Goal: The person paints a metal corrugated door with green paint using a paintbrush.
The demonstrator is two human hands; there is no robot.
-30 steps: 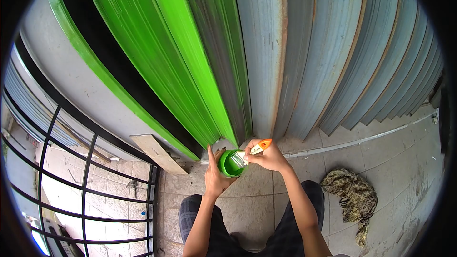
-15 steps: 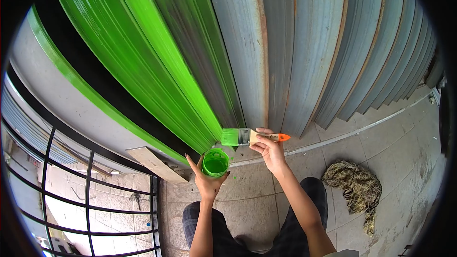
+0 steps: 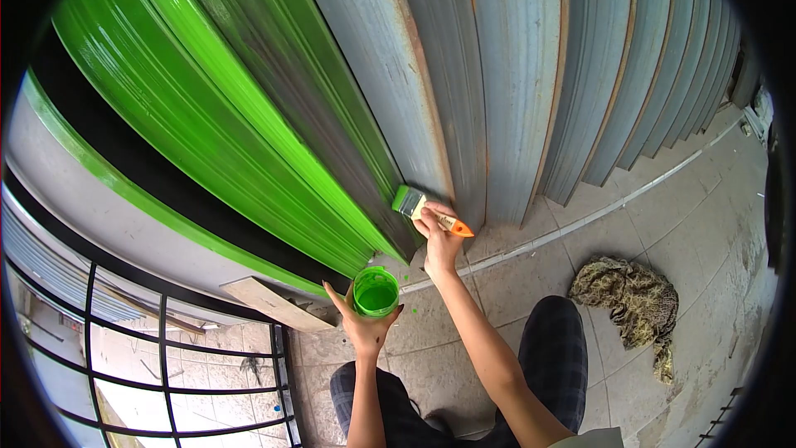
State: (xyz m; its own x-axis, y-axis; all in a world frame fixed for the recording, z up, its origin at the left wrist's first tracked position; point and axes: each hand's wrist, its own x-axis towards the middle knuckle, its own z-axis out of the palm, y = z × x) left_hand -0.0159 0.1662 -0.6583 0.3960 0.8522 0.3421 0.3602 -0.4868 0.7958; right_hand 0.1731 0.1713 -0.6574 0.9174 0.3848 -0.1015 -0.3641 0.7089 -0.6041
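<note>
My left hand (image 3: 363,325) is wrapped round a small green paint cup (image 3: 376,292), which has green paint inside. In my right hand (image 3: 441,242) is a flat brush (image 3: 427,209) with an orange-tipped handle. Its green-coated bristles touch or nearly touch the lower part of a corrugated metal panel, near the edge between green and grey. Bright green paint covers the panel's left folds (image 3: 224,124). One fold beside them shows grey with green streaks, and the folds farther right (image 3: 514,75) are bare grey with rusty edges.
A crumpled mesh cloth (image 3: 628,303) lies on the tiled floor (image 3: 531,265) at the right. A flat board (image 3: 278,304) rests near the panel's foot. At the lower left stands a black grid frame (image 3: 166,348). My knees are below my hands.
My right hand and the brush have moved up and slightly left, and the brush has tilted. The view has shifted over the panel. My left hand still holds the cup.
</note>
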